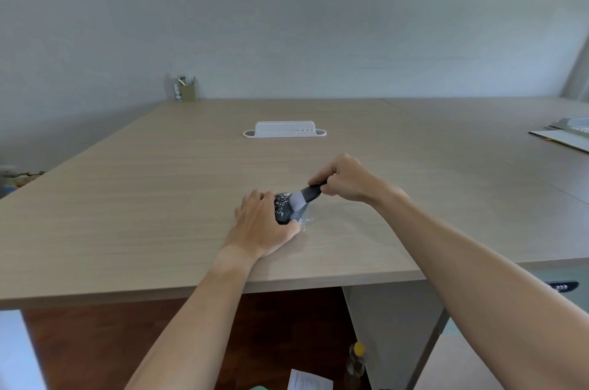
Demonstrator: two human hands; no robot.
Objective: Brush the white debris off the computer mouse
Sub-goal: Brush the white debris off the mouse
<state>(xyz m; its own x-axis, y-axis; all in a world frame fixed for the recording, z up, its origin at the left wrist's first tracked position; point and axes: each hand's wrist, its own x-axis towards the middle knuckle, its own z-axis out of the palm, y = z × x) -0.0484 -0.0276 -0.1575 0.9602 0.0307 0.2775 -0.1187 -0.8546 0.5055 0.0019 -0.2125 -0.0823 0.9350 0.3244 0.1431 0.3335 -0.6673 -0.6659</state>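
Observation:
A black computer mouse (283,206) speckled with white debris rests on the wooden desk (143,198). My left hand (261,224) grips it from the left and near side, covering much of its body. My right hand (344,177) holds a small brush by its dark handle (312,191). The brush's pale grey bristles (299,201) press on the right side of the mouse. A few white specks lie on the desk just right of the mouse (307,219).
A white cable tray (284,130) sits further back at the desk's middle. A pen holder (185,89) stands at the far left corner. Papers (567,134) lie at the right edge. Below the desk's front edge stand a bottle (356,361) and a paper sheet (309,380).

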